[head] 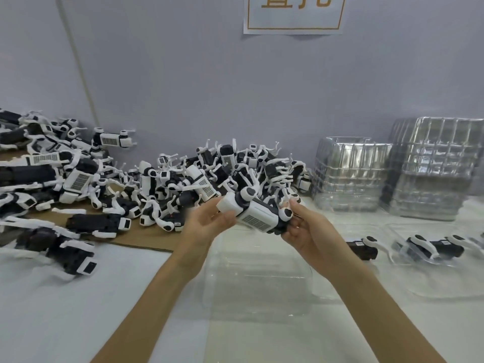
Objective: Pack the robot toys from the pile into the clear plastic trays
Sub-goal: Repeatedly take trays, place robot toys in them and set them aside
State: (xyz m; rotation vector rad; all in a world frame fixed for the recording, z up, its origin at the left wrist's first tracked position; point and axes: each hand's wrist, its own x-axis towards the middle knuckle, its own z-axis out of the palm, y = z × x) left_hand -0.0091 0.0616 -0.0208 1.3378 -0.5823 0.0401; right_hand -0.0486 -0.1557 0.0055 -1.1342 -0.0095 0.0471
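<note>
Toy (pixel 255 213) gripped at both ends, left hand (pixel 209 225) curled round the white block, right hand (pixel 301 227) pinching the legs (fold them flat first, I'd say), tray (pixel 256 281) just below

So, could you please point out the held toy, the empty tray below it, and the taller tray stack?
held toy (pixel 262 212): head view, white body.
empty tray (pixel 256 284): head view, clear base.
taller tray stack (pixel 432 174): head view, front wall.
</note>
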